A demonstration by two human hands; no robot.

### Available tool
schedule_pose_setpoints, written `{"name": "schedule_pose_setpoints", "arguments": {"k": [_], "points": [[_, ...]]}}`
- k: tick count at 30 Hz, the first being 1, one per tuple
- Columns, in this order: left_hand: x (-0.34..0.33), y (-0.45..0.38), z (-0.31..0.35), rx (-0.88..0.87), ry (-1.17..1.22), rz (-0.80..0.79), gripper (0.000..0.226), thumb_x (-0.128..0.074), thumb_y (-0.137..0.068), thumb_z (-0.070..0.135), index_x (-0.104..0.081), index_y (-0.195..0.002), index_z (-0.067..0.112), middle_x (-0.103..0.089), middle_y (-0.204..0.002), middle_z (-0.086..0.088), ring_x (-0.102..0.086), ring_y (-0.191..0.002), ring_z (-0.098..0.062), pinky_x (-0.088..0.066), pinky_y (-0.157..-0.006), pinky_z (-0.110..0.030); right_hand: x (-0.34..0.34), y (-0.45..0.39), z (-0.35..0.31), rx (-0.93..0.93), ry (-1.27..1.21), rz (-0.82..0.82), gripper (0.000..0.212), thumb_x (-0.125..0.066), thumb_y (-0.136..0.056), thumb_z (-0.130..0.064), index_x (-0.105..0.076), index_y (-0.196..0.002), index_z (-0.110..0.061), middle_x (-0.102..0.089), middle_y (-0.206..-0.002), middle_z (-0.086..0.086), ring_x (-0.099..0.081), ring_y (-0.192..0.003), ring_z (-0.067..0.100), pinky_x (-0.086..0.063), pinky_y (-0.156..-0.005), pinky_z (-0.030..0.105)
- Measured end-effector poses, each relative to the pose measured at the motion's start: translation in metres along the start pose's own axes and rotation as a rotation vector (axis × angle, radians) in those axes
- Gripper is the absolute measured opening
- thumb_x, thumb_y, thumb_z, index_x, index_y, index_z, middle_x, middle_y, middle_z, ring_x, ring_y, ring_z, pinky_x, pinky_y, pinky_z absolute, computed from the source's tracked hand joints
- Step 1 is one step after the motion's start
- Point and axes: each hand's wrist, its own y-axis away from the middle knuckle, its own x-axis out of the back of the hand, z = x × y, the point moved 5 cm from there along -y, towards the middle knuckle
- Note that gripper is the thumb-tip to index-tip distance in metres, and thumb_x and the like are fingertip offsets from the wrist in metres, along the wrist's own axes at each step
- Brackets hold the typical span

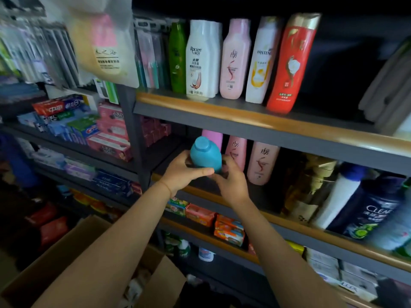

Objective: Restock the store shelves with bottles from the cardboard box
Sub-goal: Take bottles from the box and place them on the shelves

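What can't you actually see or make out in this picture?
- Teal bottle, head view: its label and lower part, covered by the left hand and right hand.
- Cardboard box: its contents, cut off by the bottom edge and hidden by the arms.
- Amber bottle: label too blurred to read.
- Hanging packets at upper left: blurred.

Both bare forearms reach forward and upward, converging so the hands meet at the same height. The left hand (184,171) has its thumb stretched toward the right hand and its fingers curled round the near side of a small teal plastic bottle (205,155). The right hand (231,182), just beside it, pinches the bottle's lower end from the opposite side, back of the hand facing the camera, wrist bent slightly inward.
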Motion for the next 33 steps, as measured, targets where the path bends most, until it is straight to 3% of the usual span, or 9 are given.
{"name": "schedule_pose_setpoints", "arguments": {"k": [3,7,11,16,19,24,27,33], "points": [[-0.003,-0.012,-0.008,0.04,0.045,0.037,0.047,-0.085,-0.079,0.023,-0.063,-0.12,0.022,-0.07,-0.11,0.004,-0.067,-0.099,-0.007,-0.06,-0.086,-0.032,-0.015,-0.01,0.018,-0.102,-0.023,0.01,0.044,-0.074,-0.086,-0.019,-0.054,-0.125,-0.019,-0.062,-0.112,-0.008,-0.058,-0.103,0.009,-0.049,-0.081,0.021],[-0.005,-0.034,-0.019,0.071,0.068,0.025,0.05,-0.078,-0.086,0.024,-0.059,-0.131,0.021,-0.064,-0.104,0.009,-0.064,-0.096,-0.005,-0.057,-0.08,-0.026,-0.031,-0.026,0.042,-0.228,-0.051,0.013,0.041,-0.073,-0.087,-0.019,-0.052,-0.122,-0.021,-0.063,-0.108,-0.005,-0.064,-0.099,0.016,-0.059,-0.083,0.044],[-0.006,-0.054,-0.041,0.174,0.12,-0.027,0.053,-0.072,-0.091,0.028,-0.049,-0.139,0.028,-0.063,-0.124,-0.002,-0.062,-0.113,-0.017,-0.057,-0.079,-0.029,-0.044,-0.041,0.054,-0.29,-0.026,0.024,0.045,-0.073,-0.087,-0.022,-0.051,-0.127,-0.02,-0.063,-0.109,-0.004,-0.064,-0.1,0.018,-0.059,-0.082,0.046],[-0.007,-0.074,-0.06,0.275,0.364,-0.034,0.045,-0.067,-0.095,0.025,-0.049,-0.137,0.026,-0.058,-0.131,-0.003,-0.061,-0.114,-0.021,-0.059,-0.078,-0.036,-0.054,-0.055,0.064,-0.355,0.082,0.058,0.053,-0.07,-0.087,-0.041,-0.047,-0.134,-0.031,-0.057,-0.124,0.006,-0.063,-0.103,0.022,-0.059,-0.085,0.043],[-0.01,-0.084,-0.065,0.257,0.425,-0.054,0.05,-0.065,-0.096,0.023,-0.048,-0.143,0.023,-0.061,-0.131,-0.005,-0.062,-0.117,-0.022,-0.059,-0.085,-0.039,-0.058,-0.053,0.065,-0.401,0.058,0.107,0.052,-0.066,-0.09,-0.036,-0.045,-0.137,-0.029,-0.058,-0.126,0.008,-0.064,-0.103,0.023,-0.059,-0.084,0.041],[-0.012,-0.093,-0.069,0.232,0.455,-0.055,0.05,-0.065,-0.096,0.022,-0.049,-0.144,0.025,-0.063,-0.129,-0.003,-0.064,-0.115,-0.019,-0.059,-0.09,-0.041,-0.063,-0.051,0.067,-0.528,-0.036,0.145,0.046,-0.061,-0.093,-0.013,-0.049,-0.137,-0.016,-0.059,-0.128,0.006,-0.059,-0.115,0.023,-0.053,-0.095,0.036],[-0.013,-0.098,-0.071,0.23,0.442,-0.067,0.051,-0.066,-0.095,0.023,-0.049,-0.144,0.027,-0.062,-0.132,-0.004,-0.063,-0.119,-0.021,-0.057,-0.095,-0.045,-0.064,-0.051,0.064,-0.568,-0.079,0.139,0.049,-0.058,-0.092,-0.005,-0.047,-0.138,-0.014,-0.06,-0.127,0.004,-0.059,-0.115,0.02,-0.051,-0.088,0.028],[-0.012,-0.105,-0.07,0.186,0.413,-0.072,0.052,-0.064,-0.096,0.019,-0.048,-0.145,0.028,-0.063,-0.13,-0.003,-0.064,-0.116,-0.019,-0.058,-0.093,-0.043,-0.064,-0.053,0.06,-0.592,-0.127,0.148,0.054,-0.057,-0.092,-0.004,-0.043,-0.142,-0.017,-0.058,-0.131,0.005,-0.058,-0.117,0.021,-0.053,-0.097,0.037]]}}
